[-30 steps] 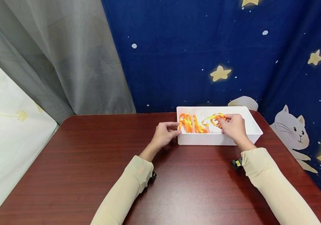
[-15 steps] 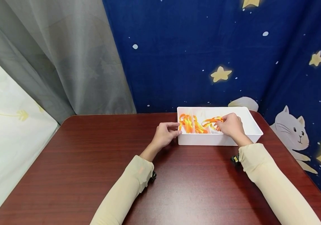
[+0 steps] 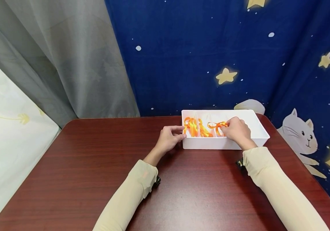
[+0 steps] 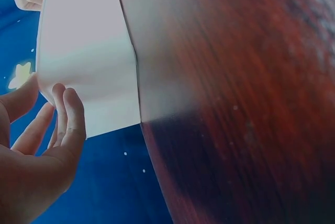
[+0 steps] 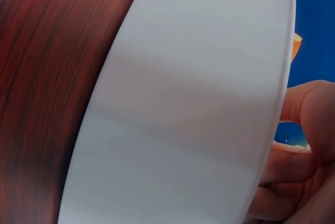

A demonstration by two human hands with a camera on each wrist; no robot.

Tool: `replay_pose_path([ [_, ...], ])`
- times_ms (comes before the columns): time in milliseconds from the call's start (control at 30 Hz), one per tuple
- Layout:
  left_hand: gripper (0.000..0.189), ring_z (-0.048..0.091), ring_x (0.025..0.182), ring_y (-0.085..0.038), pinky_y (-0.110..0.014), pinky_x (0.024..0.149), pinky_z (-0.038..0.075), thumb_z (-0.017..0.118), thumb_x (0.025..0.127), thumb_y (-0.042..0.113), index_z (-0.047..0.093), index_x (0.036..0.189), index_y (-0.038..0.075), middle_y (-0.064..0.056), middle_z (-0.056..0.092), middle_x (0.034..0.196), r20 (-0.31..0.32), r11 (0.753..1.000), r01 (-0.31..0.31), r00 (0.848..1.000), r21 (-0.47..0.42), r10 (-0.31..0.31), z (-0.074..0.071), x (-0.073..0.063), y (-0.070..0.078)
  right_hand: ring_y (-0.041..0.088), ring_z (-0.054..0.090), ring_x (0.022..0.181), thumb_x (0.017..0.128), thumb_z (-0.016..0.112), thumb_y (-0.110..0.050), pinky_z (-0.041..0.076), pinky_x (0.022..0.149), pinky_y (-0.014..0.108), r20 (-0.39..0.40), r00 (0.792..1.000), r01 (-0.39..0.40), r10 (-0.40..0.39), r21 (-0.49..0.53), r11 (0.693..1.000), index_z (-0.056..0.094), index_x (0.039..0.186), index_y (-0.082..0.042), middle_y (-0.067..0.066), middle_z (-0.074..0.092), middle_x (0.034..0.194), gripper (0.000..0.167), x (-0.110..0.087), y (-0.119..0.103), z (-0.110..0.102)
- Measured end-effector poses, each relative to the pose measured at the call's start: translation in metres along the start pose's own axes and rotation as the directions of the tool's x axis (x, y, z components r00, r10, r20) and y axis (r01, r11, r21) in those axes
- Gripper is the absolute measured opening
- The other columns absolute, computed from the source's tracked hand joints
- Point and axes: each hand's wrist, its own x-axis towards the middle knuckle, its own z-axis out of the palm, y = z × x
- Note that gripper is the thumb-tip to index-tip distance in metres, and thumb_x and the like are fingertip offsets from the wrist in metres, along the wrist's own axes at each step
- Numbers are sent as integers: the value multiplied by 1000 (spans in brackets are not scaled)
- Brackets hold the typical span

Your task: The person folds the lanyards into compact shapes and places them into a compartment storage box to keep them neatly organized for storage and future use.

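Note:
A white divided box [image 3: 211, 143] stands at the back right of the table, with orange ribbon [image 3: 192, 126] lying looped in its left sections. My right hand [image 3: 237, 131] reaches over the front wall and pinches a looped orange ribbon [image 3: 217, 125] inside the box. In the right wrist view, the box's front wall [image 5: 183, 93] hides most of that ribbon, and the fingers bend behind the rim. My left hand [image 3: 168, 138] is at the box's left front corner, thumb and fingertips touching it. In the left wrist view its fingers [image 4: 74, 114] are loosely extended beside the white wall.
The dark red wooden table [image 3: 101, 166] extends in front and to the left. Behind it hang a grey curtain [image 3: 75, 64] and a blue star-patterned curtain [image 3: 182, 57]. Thin clear dividers [image 3: 198, 125] stand inside the box.
My right hand has moved slightly left and lower into the box with the ribbon, whose loops now lie lower. The left hand stays at the corner.

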Motion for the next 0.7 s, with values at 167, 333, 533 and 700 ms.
replay_pose_path([
  [167,36,69,75,-29,-46,68,58,77,85,4,69,120,-3,-21,71,110,0,1000,3,1000,7,-3,-1,0,0,32,58,76,88,65,-28,42,61,39,-23,1000,12,-12,3,1000,72,98,1,16,67,84,31,0,-1,1],
  [333,36,68,73,-26,-48,69,58,77,85,4,70,119,-3,-21,71,110,-7,1000,2,1000,11,-1,-1,-1,1,37,60,85,88,65,-29,46,67,42,-36,999,19,-18,26,999,69,109,1,24,67,103,37,-2,-3,1],
  [533,36,69,75,-31,-45,67,59,77,85,4,70,119,-3,-20,71,109,-7,1000,-6,1000,17,6,-1,0,0,38,60,84,90,64,-31,45,67,42,-61,998,33,-31,33,999,66,118,1,24,66,104,43,-4,-3,2],
  [700,37,71,79,-28,-37,65,59,78,85,6,70,120,-2,-20,71,111,6,998,-30,1000,46,30,-3,0,1,33,58,72,91,60,-32,44,61,41,-134,989,74,-65,60,995,67,119,-2,17,66,83,41,-6,-4,3],
])
